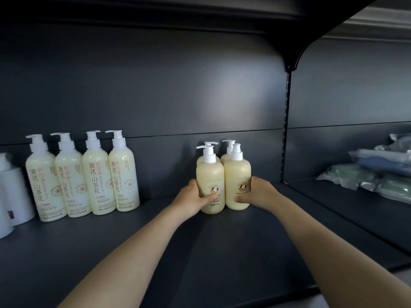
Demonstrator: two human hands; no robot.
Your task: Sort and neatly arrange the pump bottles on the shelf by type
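Observation:
Several short cream-yellow pump bottles with a cow label stand in a tight cluster at the middle of the dark shelf (155, 252). My left hand (195, 197) grips the front left cow bottle (210, 176), thumb across its label. My right hand (255, 194) grips the front right cow bottle (236, 174) from its right side. Two more of the same kind stand right behind them, mostly hidden. At the left, several taller pale yellow-green pump bottles (97, 172) with Chinese lettering stand side by side in a row.
Two white containers (13, 192) stand at the far left edge. On the neighbouring shelf bay to the right lie plastic-wrapped packages (378, 172). A slotted upright post (285, 130) divides the bays, and another shelf hangs overhead.

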